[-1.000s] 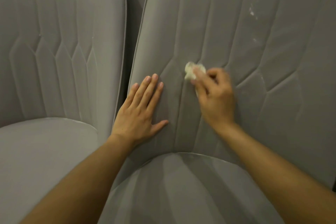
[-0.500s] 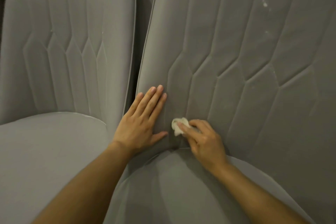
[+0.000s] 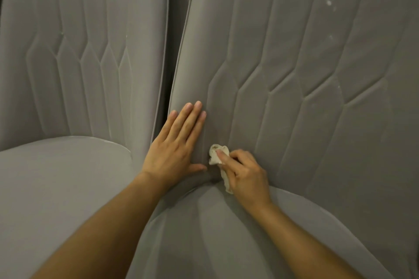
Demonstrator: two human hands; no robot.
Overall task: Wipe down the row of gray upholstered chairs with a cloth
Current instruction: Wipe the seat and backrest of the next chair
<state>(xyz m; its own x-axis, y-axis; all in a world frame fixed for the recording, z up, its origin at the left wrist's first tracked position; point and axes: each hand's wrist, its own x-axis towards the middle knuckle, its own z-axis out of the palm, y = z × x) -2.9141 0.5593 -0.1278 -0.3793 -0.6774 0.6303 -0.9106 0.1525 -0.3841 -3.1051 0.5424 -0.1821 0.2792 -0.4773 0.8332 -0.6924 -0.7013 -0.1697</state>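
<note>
Head view showed the right hand (image 3: 246,175) pinching a crumpled off-white cloth (image 3: 218,154) against the quilted gray chair back (image 3: 294,63), just above its smooth seat (image 3: 204,233). Beside the cloth, the left hand (image 3: 175,150) lay flat, fingers released, near the neighbouring chair (image 3: 79,52).

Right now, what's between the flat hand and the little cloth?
Only bare gray chair fabric: the head view shows a narrow strip between left hand and cloth.
</note>
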